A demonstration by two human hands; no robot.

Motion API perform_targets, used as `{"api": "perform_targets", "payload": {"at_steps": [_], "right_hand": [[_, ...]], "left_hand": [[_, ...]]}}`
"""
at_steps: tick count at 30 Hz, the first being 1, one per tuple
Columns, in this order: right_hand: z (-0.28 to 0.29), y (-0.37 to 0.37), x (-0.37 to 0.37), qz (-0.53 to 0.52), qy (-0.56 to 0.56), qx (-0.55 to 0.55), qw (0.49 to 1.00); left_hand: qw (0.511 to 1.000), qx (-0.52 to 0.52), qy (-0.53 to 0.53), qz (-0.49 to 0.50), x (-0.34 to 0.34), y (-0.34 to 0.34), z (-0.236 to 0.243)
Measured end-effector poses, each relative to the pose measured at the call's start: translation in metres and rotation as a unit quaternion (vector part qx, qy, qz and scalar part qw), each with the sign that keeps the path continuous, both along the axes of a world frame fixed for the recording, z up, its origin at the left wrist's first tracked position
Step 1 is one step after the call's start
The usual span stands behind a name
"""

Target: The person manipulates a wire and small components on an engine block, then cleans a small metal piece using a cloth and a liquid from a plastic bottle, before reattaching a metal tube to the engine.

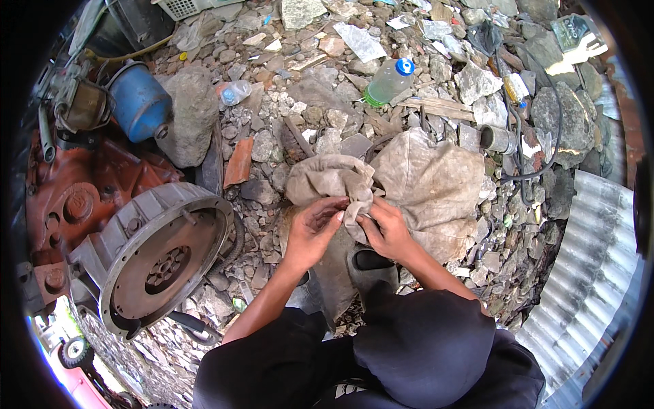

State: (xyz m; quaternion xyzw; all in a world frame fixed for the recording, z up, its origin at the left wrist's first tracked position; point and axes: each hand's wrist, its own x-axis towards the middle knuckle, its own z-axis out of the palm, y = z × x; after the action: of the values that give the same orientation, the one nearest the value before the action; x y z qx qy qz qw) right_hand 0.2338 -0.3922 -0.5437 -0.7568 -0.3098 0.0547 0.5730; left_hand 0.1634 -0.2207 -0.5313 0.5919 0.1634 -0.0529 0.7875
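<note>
A dirty beige cloth [432, 180] spreads over the stones in front of me, bunched up on its left side. My left hand [319, 223] is closed on the bunched part, its thumb and fingers gathered at the fabric's near edge. Close beside it, my right hand [387, 230] pinches a twisted fold of the same cloth. The fingertips of both hands are partly hidden in the folds. Below them my shoes stand on a flat grey slab [334, 273].
At left stands a rusty red engine block [75, 198] with a round metal flywheel housing [163, 266] and a blue canister [139, 102]. A plastic bottle [388, 83] lies ahead on the rubble. To the right are a black cable [560, 116] and corrugated metal sheets [586, 273].
</note>
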Motion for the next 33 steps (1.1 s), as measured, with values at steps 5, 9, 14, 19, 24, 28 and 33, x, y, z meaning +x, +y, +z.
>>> {"api": "perform_targets", "payload": {"at_steps": [5,9,14,19,24,28,33], "right_hand": [[0.01,-0.002,-0.001,-0.02,0.022,-0.004,1.0],[-0.006,-0.011,-0.001,-0.009,0.03,-0.086,0.996],[0.009,-0.003,0.001,0.014,0.087,-0.018,0.996],[-0.003,-0.009,-0.004,-0.008,0.072,-0.024,0.997],[-0.002,-0.007,0.0,-0.022,0.029,-0.032,0.999],[-0.011,-0.01,-0.003,-0.062,0.099,-0.032,0.993],[0.0,0.0,-0.001,-0.152,0.249,0.058,0.955]], "left_hand": [[0.998,0.022,-0.059,0.017,0.001,-0.012,0.012],[0.993,0.107,-0.051,-0.023,-0.002,-0.009,0.0],[0.971,0.223,-0.088,0.002,0.001,-0.01,0.01],[0.942,0.303,-0.141,-0.036,0.002,-0.008,0.009],[0.966,0.243,-0.092,-0.014,-0.004,-0.013,-0.004],[0.982,0.175,-0.068,0.008,-0.003,-0.015,-0.008],[0.993,0.009,-0.038,0.108,0.002,-0.011,-0.005]]}}
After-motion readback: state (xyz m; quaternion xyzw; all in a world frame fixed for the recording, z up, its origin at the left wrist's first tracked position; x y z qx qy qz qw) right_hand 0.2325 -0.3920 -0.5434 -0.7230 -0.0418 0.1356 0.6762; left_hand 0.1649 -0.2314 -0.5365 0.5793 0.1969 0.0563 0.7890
